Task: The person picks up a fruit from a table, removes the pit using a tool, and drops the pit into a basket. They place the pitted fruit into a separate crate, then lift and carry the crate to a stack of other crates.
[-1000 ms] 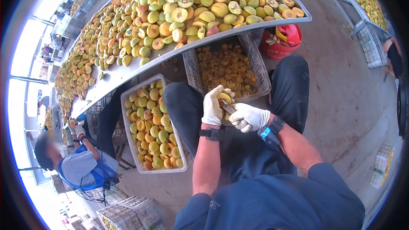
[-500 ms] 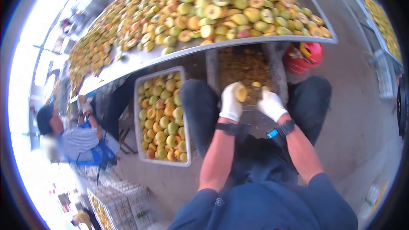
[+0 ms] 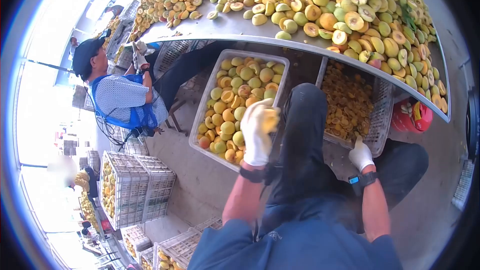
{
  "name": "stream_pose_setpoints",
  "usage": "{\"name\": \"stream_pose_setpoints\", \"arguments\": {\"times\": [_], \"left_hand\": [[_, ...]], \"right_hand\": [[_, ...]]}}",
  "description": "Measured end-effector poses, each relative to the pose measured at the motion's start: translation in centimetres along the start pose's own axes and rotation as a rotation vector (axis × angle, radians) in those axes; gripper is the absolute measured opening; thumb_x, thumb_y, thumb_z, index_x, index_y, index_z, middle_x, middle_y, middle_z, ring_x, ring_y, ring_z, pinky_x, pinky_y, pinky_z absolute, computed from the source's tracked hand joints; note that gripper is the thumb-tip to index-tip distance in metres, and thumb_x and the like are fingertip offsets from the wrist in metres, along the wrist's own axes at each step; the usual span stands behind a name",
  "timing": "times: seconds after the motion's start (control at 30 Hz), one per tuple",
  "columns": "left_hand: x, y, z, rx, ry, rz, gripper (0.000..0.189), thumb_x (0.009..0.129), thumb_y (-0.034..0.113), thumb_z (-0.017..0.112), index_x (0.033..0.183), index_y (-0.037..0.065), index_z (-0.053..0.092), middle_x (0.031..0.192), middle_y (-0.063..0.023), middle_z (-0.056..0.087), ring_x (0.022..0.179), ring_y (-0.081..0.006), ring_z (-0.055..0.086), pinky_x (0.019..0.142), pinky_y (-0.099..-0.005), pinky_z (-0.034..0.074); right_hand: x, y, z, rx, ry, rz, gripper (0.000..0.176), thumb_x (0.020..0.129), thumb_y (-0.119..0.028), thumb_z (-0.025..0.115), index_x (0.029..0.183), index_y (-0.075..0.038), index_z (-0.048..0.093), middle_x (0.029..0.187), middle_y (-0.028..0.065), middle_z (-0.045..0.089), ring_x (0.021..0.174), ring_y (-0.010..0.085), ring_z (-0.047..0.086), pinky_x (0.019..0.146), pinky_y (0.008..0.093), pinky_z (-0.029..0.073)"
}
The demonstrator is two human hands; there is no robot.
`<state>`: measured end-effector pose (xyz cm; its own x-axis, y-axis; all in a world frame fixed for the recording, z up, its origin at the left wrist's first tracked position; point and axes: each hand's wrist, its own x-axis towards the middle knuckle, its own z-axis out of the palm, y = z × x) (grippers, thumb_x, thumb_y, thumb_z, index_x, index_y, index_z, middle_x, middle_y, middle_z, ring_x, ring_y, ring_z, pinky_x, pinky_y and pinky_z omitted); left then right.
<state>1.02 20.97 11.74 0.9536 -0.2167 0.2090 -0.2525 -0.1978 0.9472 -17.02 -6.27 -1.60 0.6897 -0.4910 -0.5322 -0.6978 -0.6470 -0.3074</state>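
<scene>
Head view: two gloved hands of the wearer, well apart. Left hand [image 3: 256, 132] closed around one yellow-orange fruit piece [image 3: 270, 119], mid-frame, above the right side of the fruit crate [image 3: 260, 55]. Right hand [image 3: 361, 155], right of centre, fingers curled, at the lower edge of the scrap crate [image 3: 384, 105]. One of each crate; one red bucket [image 3: 404, 120]; one counter [image 3: 225, 25] across the top, its halved fruit [image 3: 354, 20] too many to count. One seated co-worker [image 3: 125, 94], upper left.

Left hand and its piece motion-blurred; cannot tell whether whole or half. Cannot tell what, if anything, the right hand grips. Counter edge covers the bucket's top in part. Crates [image 3: 131, 190] stacked lower left, the lowest cut off by the frame.

Half a second ago both hands were near each other before the scrap crate; left has since moved over to the fruit crate.
</scene>
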Motion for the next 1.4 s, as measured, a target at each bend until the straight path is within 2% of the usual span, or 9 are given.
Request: {"name": "stream_pose_setpoints", "arguments": {"times": [0.07,0.13,0.2,0.3,0.57,0.73,1.07,1.2,1.4], "left_hand": [[1.2,-5.3,-3.5,0.083,0.183,0.031,0.027,0.091,0.02,0.061,0.105,-0.002,0.065,0.098,-0.0093,0.067,0.095,-0.0202,0.062,0.084,-0.0375,0.048],[2.0,-10.7,-7.7,-0.246,0.313,-0.411,0.024,0.092,0.018,0.063,0.104,-0.002,0.065,0.099,-0.0079,0.067,0.095,-0.0181,0.06,0.084,-0.0337,0.048],[2.5,-14.2,-10.8,-0.193,0.47,-0.491,0.029,0.091,0.027,0.068,0.095,-0.001,0.067,0.084,-0.0022,0.064,0.07,-0.0087,0.055,0.064,-0.0242,0.047],[3.0,-17.7,-15.3,0.259,0.583,-0.468,0.04,0.086,0.033,0.076,0.093,-0.006,0.066,0.08,-0.0075,0.067,0.07,-0.0137,0.058,0.064,-0.0299,0.05],[-1.6,-21.5,-17.9,1.152,0.292,-0.579,0.061,0.087,0.052,0.065,0.111,-0.004,0.059,0.115,-0.0286,0.057,0.104,-0.0409,0.057,0.092,-0.0477,0.046],[-1.5,-22.1,-17.5,1.181,0.226,-0.468,0.048,0.095,0.041,0.054,0.123,0.002,0.055,0.114,-0.0262,0.059,0.107,-0.0425,0.057,0.091,-0.0489,0.047],[-0.3,-24.5,-17.9,1.367,0.153,-0.418,0.028,0.093,0.03,0.054,0.09,0.003,0.063,0.096,-0.0206,0.064,0.087,-0.0372,0.066,0.073,-0.0495,0.054],[1.7,-23.6,-18.6,1.48,-0.186,-0.453,0.022,0.087,0.025,0.057,0.094,0.005,0.063,0.098,-0.0185,0.065,0.087,-0.0359,0.067,0.074,-0.0486,0.055],[9.0,-11.7,-8.1,1.162,0.081,0.198,0.018,0.089,0.026,0.06,0.096,0.01,0.064,0.09,-0.013,0.068,0.078,-0.0338,0.068,0.069,-0.0444,0.054]], "right_hand": [[-0.5,-0.3,-0.1,-0.042,0.023,-0.002,0.064,0.08,-0.01,0.049,0.141,0.005,0.037,0.099,0.0317,0.065,0.098,0.0453,0.063,0.085,0.0493,0.049],[0.0,0.3,0.3,-0.06,-0.004,0.001,0.063,0.079,-0.009,0.049,0.14,0.006,0.039,0.099,0.0323,0.065,0.097,0.0459,0.062,0.085,0.0496,0.049],[-0.1,0.3,0.0,-0.053,0.002,-0.014,0.062,0.078,-0.007,0.05,0.138,0.006,0.041,0.098,0.0328,0.064,0.098,0.0465,0.062,0.085,0.0496,0.049],[0.7,1.5,1.1,-0.039,0.038,-0.044,0.059,0.078,-0.008,0.051,0.135,0.005,0.044,0.099,0.0332,0.064,0.098,0.0471,0.061,0.085,0.0503,0.049],[1.0,1.6,1.6,-0.071,0.052,-0.045,0.057,0.078,-0.009,0.052,0.133,0.004,0.047,0.099,0.0324,0.064,0.096,0.048,0.061,0.084,0.052,0.048],[1.3,2.3,2.0,-0.047,0.07,-0.043,0.057,0.078,-0.008,0.053,0.133,0.003,0.047,0.096,0.033,0.064,0.095,0.0482,0.061,0.083,0.0519,0.048],[0.4,1.4,1.7,-0.047,0.1,-0.015,0.045,0.08,-0.012,0.055,0.122,0.002,0.054,0.099,0.031,0.064,0.096,0.0473,0.061,0.084,0.0519,0.049],[-0.4,-0.3,0.1,0.004,0.04,0.063,0.034,0.085,-0.017,0.051,0.115,-0.001,0.056,0.102,0.0278,0.066,0.096,0.0449,0.063,0.082,0.0507,0.051],[-0.4,-0.5,-0.4,0.079,-0.064,0.12,0.044,0.083,-0.015,0.051,0.123,0.0,0.054,0.103,0.0298,0.065,0.099,0.0448,0.063,0.085,0.0507,0.05]]}}
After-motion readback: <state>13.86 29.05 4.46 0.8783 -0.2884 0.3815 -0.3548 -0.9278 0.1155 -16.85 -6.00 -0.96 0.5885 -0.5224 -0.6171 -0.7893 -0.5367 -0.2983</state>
